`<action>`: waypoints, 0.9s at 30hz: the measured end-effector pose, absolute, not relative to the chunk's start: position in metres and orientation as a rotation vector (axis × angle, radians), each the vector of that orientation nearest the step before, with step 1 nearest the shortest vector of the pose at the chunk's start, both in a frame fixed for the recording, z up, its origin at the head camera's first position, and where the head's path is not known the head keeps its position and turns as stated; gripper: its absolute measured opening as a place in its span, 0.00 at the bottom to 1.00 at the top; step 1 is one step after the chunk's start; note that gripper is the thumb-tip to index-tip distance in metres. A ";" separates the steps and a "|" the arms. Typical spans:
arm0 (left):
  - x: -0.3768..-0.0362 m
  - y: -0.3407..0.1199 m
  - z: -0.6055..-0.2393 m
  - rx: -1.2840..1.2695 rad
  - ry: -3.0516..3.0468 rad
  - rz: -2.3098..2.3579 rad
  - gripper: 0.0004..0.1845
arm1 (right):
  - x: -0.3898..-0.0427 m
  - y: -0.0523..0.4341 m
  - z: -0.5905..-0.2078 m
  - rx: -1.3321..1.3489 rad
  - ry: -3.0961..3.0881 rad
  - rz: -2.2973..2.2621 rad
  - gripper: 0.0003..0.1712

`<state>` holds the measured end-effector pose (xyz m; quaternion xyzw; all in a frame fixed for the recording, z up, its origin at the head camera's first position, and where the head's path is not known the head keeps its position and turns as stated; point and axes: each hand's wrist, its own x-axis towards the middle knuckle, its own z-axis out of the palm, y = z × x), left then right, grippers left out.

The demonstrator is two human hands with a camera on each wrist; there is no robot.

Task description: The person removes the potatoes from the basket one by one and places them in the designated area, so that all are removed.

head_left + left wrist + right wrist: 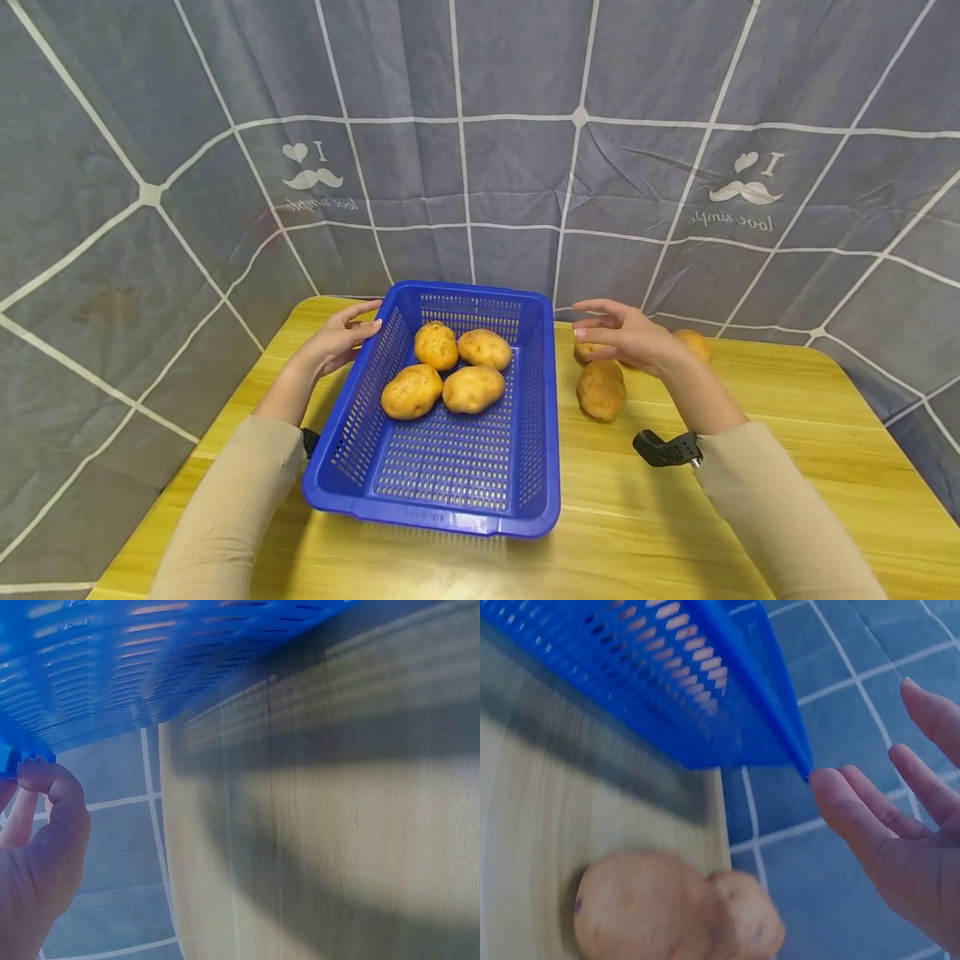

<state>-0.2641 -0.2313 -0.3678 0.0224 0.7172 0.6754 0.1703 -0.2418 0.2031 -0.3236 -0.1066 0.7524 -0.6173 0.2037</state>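
A blue plastic basket (441,492) with slotted sides holds several potatoes (473,389) bunched toward its middle and far part. My left hand (341,340) is at the basket's far left side. Its thumb and fingers pinch the rim in the left wrist view. To the right of the basket, my right hand (633,337) hovers with fingers spread and nothing held. Below it, a loose potato (602,390) lies on the table, and another potato (588,351) behind it is partly hidden by the hand. In the right wrist view, the fingertips (829,784) appear close to the basket's rim; contact is unclear.
A yellow wood-grain table (787,467) carries everything. One more potato (693,343) lies beyond my right wrist, partly covered by it. A grey curtain (517,167) with white lines hangs right behind the table's far edge and along its sides.
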 end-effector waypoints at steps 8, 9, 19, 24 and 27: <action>-0.262 -0.232 -0.368 0.066 2.055 1.902 0.33 | -0.248 0.165 -0.321 -0.340 2.027 -1.703 0.34; -0.262 -0.232 -0.368 0.060 2.057 1.901 0.33 | -0.248 0.160 -0.321 -0.342 2.015 -1.699 0.34; -0.263 -0.232 -0.369 0.059 2.056 1.905 0.33 | -0.250 0.124 -0.325 -0.348 1.928 -1.686 0.33; -0.263 -0.232 -0.368 0.055 2.048 1.913 0.33 | -0.250 0.109 -0.330 -0.323 1.922 -1.654 0.33; -0.263 -0.232 -0.368 0.056 2.048 1.912 0.33 | -0.250 0.100 -0.334 -0.316 1.913 -1.642 0.33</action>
